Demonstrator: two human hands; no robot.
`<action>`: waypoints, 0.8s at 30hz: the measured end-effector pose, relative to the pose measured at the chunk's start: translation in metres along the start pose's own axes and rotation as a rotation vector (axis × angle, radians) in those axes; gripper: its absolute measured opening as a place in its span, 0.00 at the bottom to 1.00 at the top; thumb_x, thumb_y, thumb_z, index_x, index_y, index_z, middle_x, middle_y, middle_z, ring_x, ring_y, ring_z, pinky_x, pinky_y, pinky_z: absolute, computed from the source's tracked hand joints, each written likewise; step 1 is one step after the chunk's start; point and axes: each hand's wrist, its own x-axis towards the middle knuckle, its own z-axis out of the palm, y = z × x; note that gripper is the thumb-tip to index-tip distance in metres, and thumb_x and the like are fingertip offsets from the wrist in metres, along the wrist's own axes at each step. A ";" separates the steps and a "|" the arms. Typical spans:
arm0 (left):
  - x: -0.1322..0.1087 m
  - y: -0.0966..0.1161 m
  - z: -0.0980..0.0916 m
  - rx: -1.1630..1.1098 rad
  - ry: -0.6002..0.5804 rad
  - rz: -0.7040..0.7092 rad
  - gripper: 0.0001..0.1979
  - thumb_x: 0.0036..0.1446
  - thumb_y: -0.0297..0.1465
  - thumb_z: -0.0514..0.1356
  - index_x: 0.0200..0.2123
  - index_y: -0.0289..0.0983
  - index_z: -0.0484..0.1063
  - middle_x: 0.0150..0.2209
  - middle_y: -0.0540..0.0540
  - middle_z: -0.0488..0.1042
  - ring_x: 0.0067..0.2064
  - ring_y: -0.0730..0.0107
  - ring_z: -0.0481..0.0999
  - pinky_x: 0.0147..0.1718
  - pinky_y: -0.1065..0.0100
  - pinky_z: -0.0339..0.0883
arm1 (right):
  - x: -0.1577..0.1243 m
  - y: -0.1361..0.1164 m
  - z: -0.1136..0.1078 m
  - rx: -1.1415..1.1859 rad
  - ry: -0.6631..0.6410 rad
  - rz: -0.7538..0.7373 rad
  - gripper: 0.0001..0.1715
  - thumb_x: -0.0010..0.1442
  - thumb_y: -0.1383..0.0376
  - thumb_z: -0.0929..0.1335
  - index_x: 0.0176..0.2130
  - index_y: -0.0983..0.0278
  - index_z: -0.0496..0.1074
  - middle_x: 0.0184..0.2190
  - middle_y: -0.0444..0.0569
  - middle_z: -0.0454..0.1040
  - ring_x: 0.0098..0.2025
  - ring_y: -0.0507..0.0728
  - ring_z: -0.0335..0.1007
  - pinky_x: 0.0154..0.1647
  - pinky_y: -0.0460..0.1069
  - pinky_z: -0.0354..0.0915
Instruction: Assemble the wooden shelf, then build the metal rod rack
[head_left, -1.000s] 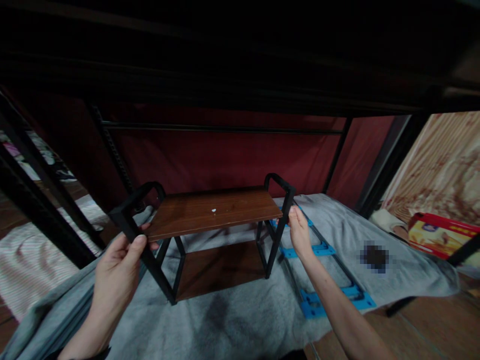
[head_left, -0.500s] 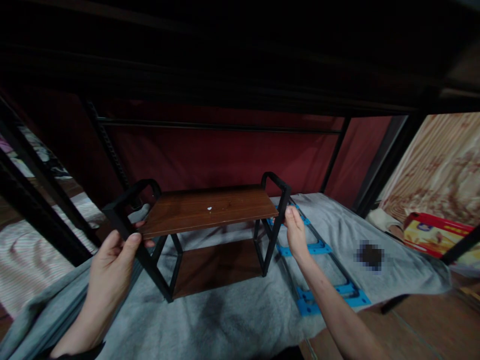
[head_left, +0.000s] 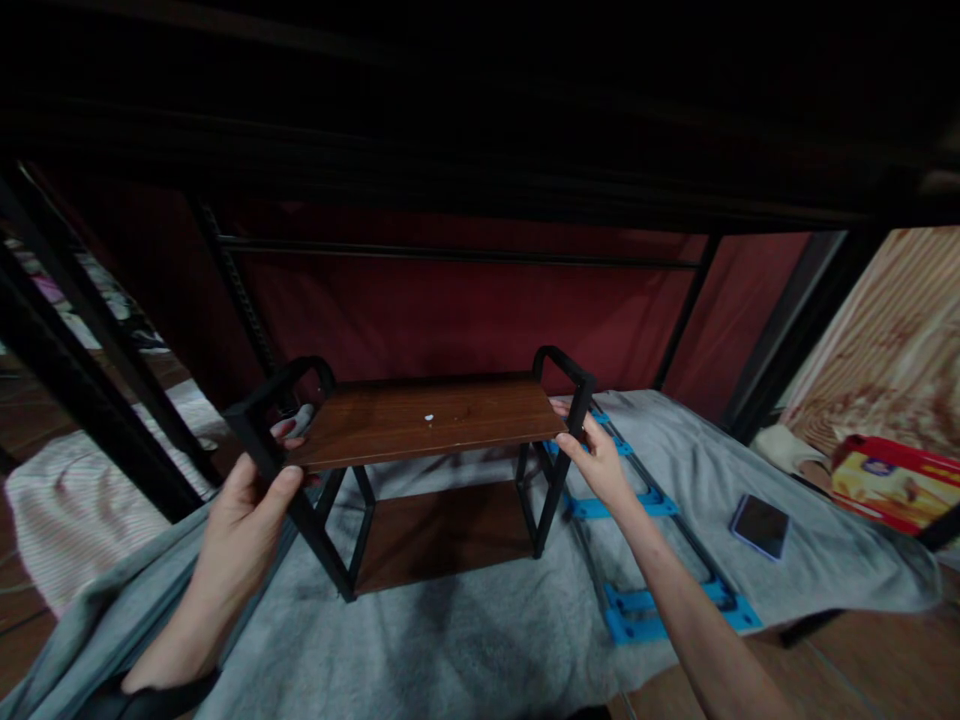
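Note:
A small two-tier shelf rack (head_left: 435,425) with brown wood-look boards and black metal side frames stands upright on a grey blanket (head_left: 420,650). My left hand (head_left: 251,515) is wrapped around its left front post at the upper board, thumb on the near side. On the other side, my right hand (head_left: 596,455) grips the right front post, its thumb at the board's corner and fingers reaching behind. A small white spot shows on the upper board. Part of each hand's fingers is hidden behind the posts.
Beside the rack on the right lies a frame with blue brackets and grey rods (head_left: 660,600). A phone (head_left: 761,525) rests further right, near a red and yellow box (head_left: 896,480). Black metal bed bars (head_left: 465,255) and a dark overhead surface enclose the space.
My right hand has shifted its grip, its fingers now passing behind the post and its thumb onto the board's corner. The view has shifted slightly; the phone now shows clearly.

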 end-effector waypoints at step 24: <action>0.010 0.016 0.009 0.120 -0.136 -0.007 0.29 0.49 0.47 0.67 0.52 0.41 0.70 0.37 0.48 0.76 0.25 0.74 0.70 0.24 0.70 0.67 | 0.092 0.018 0.020 0.022 0.236 0.271 0.20 0.57 0.48 0.66 0.27 0.62 0.69 0.22 0.47 0.72 0.35 0.59 0.69 0.36 0.53 0.67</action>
